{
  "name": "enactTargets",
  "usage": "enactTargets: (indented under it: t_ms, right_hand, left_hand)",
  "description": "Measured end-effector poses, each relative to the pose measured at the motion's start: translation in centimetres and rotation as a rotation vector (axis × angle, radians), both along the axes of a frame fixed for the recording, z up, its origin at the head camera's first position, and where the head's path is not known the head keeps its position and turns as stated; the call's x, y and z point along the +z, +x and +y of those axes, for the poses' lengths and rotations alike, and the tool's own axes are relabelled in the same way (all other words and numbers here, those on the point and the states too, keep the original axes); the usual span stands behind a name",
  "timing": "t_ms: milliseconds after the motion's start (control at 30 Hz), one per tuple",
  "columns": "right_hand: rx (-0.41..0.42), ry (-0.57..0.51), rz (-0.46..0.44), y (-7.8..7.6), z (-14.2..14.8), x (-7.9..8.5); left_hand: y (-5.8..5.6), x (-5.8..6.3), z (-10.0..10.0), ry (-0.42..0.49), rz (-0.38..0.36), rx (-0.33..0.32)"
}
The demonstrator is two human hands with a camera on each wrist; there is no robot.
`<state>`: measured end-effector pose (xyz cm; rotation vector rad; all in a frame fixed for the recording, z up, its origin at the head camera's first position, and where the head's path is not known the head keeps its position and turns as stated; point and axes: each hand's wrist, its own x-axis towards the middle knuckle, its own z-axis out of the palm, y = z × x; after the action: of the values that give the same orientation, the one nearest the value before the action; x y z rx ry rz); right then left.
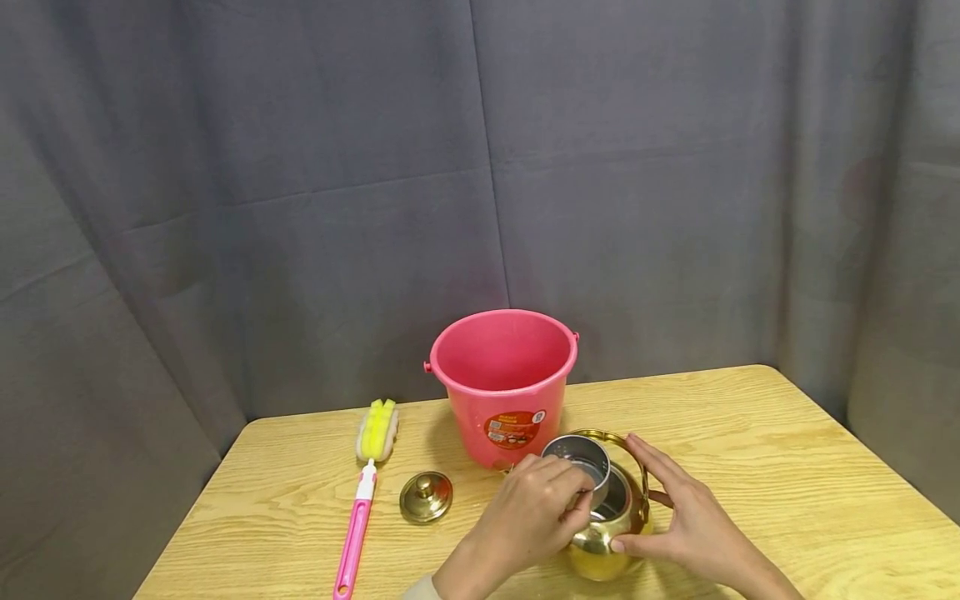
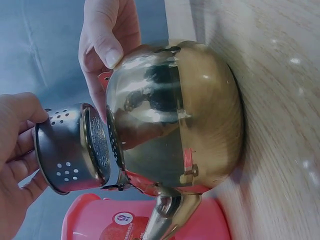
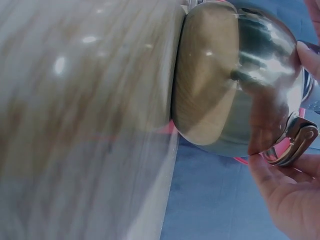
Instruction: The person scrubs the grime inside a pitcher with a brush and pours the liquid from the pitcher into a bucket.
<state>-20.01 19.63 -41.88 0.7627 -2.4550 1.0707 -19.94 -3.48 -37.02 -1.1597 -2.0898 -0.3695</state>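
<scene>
My left hand (image 1: pixel 528 510) pinches the rim of a metal tea strainer (image 1: pixel 588 454), a small cup-shaped basket with punched holes. In the left wrist view the strainer (image 2: pixel 67 150) is tilted close over the mouth of a shiny brass teapot (image 2: pixel 200 110). The teapot stands upright on the table, its spout (image 2: pixel 172 215) toward the bucket. My right hand (image 1: pixel 693 525) steadies the teapot, thumb on its body and fingers at the raised handle (image 1: pixel 641 471). In the right wrist view, that hand (image 3: pixel 295 195) is beside the handle's hinge. The brass lid (image 1: pixel 426 497) lies on the table, left of the teapot.
A pink bucket (image 1: pixel 468 417) stands behind the teapot at the table's back edge. To the left lies a bottle brush (image 1: pixel 356 533) with a pink handle and yellow-and-white sponge head. The wooden table (image 1: pixel 750 433) is backed by a grey curtain (image 1: pixel 360 208).
</scene>
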Motion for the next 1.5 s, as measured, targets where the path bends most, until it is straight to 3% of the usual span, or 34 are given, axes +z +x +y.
enactTargets:
  t_ms: [500,767,1267,1500]
  right_hand:
    - [0.001,-0.004,-0.018,0.0,0.0,0.2]
    - [0.009,-0.010,-0.012,0.0,0.1,0.0]
    - [0.011,-0.011,0.008,0.0,0.0,-0.2]
    - [0.009,-0.015,-0.022,0.0,0.0,0.0]
  left_hand:
    - [0.3,0.6,-0.5,0.026,0.027,-0.025]
    - [0.6,1.0,-0.9,0.014,0.041,-0.008]
    - [0.9,1.7,-3.5,0.064,0.009,0.011]
    - [0.8,1.5,-4.7,0.078,0.041,0.030]
